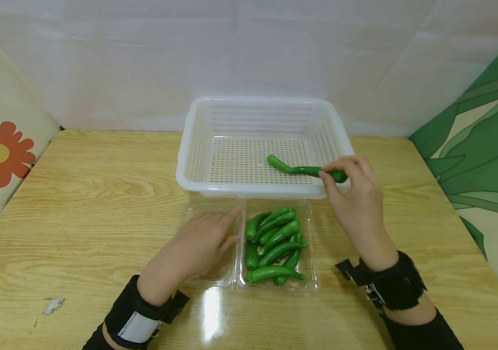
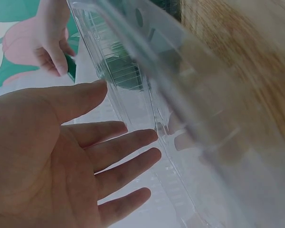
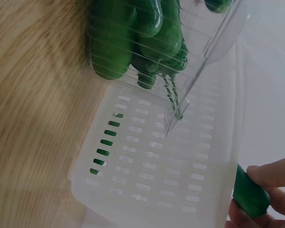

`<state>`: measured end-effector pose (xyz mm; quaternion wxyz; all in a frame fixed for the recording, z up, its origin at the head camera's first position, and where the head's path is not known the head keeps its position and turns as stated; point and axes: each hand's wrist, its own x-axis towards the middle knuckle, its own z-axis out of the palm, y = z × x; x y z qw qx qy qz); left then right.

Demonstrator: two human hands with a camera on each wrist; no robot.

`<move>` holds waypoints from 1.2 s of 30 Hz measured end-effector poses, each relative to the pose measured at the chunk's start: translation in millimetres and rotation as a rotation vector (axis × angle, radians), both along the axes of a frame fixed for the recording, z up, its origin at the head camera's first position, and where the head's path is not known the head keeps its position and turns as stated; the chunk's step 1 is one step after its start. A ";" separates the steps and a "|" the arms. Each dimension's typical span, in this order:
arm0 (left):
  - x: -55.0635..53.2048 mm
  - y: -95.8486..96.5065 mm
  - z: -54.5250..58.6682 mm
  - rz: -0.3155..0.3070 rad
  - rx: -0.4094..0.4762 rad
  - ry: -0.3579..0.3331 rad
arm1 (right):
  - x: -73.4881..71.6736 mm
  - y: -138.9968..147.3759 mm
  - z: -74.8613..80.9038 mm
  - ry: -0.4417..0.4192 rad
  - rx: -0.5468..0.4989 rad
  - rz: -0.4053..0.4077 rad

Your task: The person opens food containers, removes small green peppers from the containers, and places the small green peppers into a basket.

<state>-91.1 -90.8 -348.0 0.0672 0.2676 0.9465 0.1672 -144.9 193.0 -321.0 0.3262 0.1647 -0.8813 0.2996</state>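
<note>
My right hand (image 1: 359, 192) pinches a dark green chili pepper (image 1: 339, 176) by its thick end over the right front rim of a white perforated basket (image 1: 183, 180). The pepper's thin end points left into the basket. There it overlaps a lighter green pepper (image 1: 277, 163) in the head view. Nearer me stands a clear hinged plastic box (image 1: 313, 272). Several green peppers (image 1: 278, 249) lie heaped in its right half. My left hand (image 1: 200, 239) is over the left half, palm inward and fingers spread, fingertips close to the clear wall in the left wrist view.
The wooden table (image 1: 100, 194) carries basket and box. A white sheet (image 1: 144, 63) hangs right behind the basket. Patterned panels (image 1: 485, 141) stand along both sides of the table. Chipped surface (image 1: 54, 305) shows at the near left.
</note>
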 end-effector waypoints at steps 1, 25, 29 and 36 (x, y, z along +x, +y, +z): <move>0.0 0.0 0.0 0.000 0.002 0.000 | -0.5 0.4 -0.3 -0.007 0.001 -0.002; -0.2 0.3 -0.1 -0.001 0.006 0.000 | -2.6 -0.8 -5.5 -0.050 0.026 -0.001; -0.3 0.3 -0.3 -0.004 0.007 0.005 | -2.6 -0.9 -5.2 -0.045 0.028 0.004; -0.6 0.1 -0.5 -0.003 0.005 0.003 | -1.1 -1.8 -4.5 -0.018 0.033 0.012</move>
